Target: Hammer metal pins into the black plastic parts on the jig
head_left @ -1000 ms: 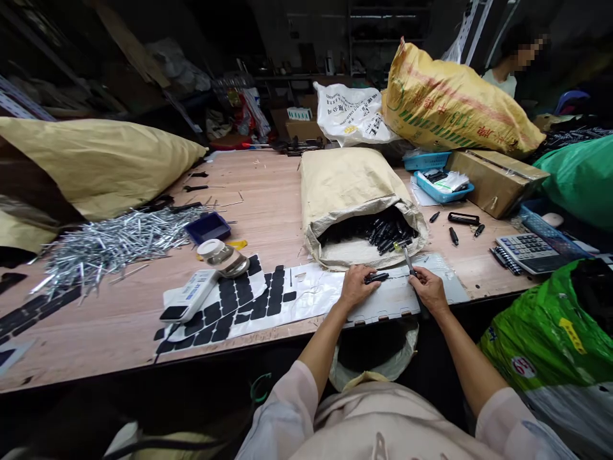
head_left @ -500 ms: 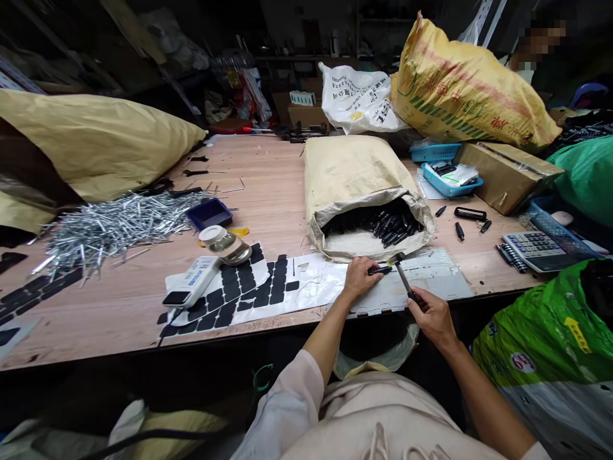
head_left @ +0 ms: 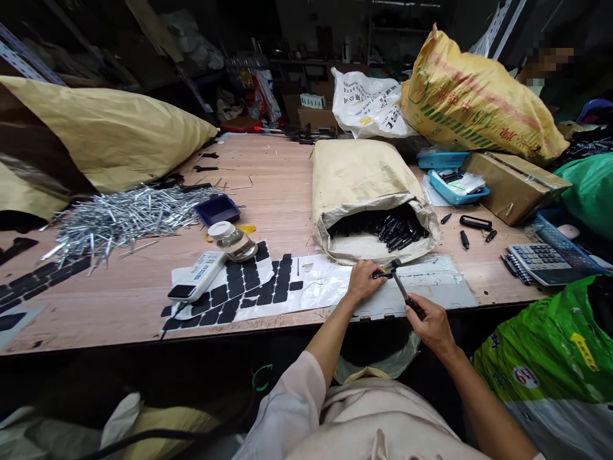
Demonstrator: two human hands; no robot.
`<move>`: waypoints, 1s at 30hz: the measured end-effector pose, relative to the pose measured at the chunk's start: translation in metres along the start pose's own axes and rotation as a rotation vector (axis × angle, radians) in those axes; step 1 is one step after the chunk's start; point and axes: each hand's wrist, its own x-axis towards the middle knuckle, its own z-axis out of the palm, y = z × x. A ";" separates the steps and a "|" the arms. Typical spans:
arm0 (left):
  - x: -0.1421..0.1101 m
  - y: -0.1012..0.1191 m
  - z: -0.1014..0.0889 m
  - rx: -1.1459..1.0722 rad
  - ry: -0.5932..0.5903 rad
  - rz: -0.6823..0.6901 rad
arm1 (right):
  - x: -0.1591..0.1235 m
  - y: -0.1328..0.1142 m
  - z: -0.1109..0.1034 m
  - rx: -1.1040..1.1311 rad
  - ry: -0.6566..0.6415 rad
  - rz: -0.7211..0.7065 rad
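Note:
My left hand [head_left: 364, 280] is closed on a small black part [head_left: 382, 275], holding it low over a grey board [head_left: 433, 287] at the table's front edge. A bit of yellow-green shows at the part's right end. My right hand [head_left: 431, 321] grips the dark handle of a small hammer [head_left: 400, 286]. Its head is at the right end of the black part; whether they touch I cannot tell. Just behind my hands lies a beige sack [head_left: 361, 169], its mouth facing me, with many similar black parts [head_left: 400, 230] inside.
To the left are a heap of thin metal rods [head_left: 129, 217], a dark blue tray [head_left: 217, 209], a glass jar [head_left: 233, 241] and a white device [head_left: 198, 276]. On the right stand a calculator [head_left: 541, 262], a cardboard box [head_left: 520, 182], blue baskets [head_left: 457, 191] and a green sack [head_left: 550, 345].
The hammer's head has shifted slightly relative to the black part. My left hand keeps its hold on that part. The whole view has shifted a little.

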 end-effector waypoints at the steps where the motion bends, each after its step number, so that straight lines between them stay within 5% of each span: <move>1: 0.000 0.000 0.000 -0.002 0.004 -0.003 | 0.000 0.001 0.001 0.003 -0.013 0.004; 6: -0.001 -0.001 0.001 -0.027 0.012 0.003 | 0.017 0.017 0.000 0.069 -0.020 0.066; 14: -0.005 -0.004 -0.002 -0.058 0.028 -0.020 | 0.098 0.049 -0.003 0.327 0.119 0.180; 21: -0.007 0.001 -0.008 -0.062 0.101 0.070 | 0.105 0.063 0.004 0.382 0.057 0.219; 24: -0.037 0.013 -0.018 -0.078 0.109 0.189 | 0.105 0.059 0.000 0.371 0.079 0.242; 30: -0.139 0.019 -0.019 -0.008 -0.182 0.277 | 0.107 0.061 -0.001 0.370 0.071 0.249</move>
